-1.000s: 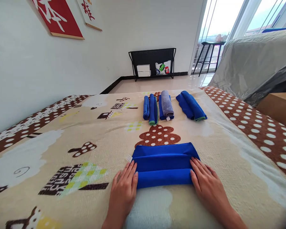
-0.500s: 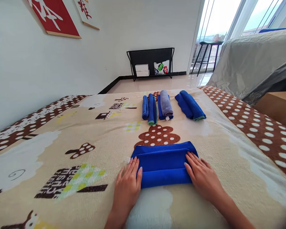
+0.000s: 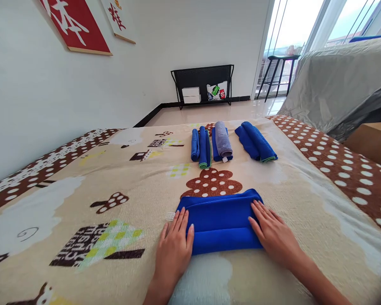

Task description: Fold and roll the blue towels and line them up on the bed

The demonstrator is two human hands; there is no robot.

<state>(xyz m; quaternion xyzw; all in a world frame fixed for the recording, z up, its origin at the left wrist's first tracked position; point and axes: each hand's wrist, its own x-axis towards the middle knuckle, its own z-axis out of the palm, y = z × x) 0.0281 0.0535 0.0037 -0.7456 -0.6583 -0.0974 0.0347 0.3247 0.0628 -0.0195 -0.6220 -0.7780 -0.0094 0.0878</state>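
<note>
A blue towel (image 3: 224, 220), folded lengthwise into a strip, lies on the patterned blanket (image 3: 139, 279) in front of me. My left hand (image 3: 174, 245) rests flat on its left end, fingers stretched out and thumb apart. On its right end lies my right hand (image 3: 274, 233), also flat with the fingers extended. A small white tag (image 3: 170, 216) sticks out at the towel's left edge. Neither hand is closed around the cloth. The underside of the towel is hidden.
Beyond the towel lie rolled blue towels (image 3: 204, 148), a grey rolled towel (image 3: 222, 140) on blue cloth, and another blue roll (image 3: 257, 142). A black rack (image 3: 202, 78) and a stool (image 3: 277, 74) stand behind. At right are a covered bulky object (image 3: 339, 80) and a cardboard box (image 3: 374, 142).
The view has shifted slightly, so everything sits a little further right and lower. Both hands stay flat on the towel's ends, and the folded towel looks almost the same.
</note>
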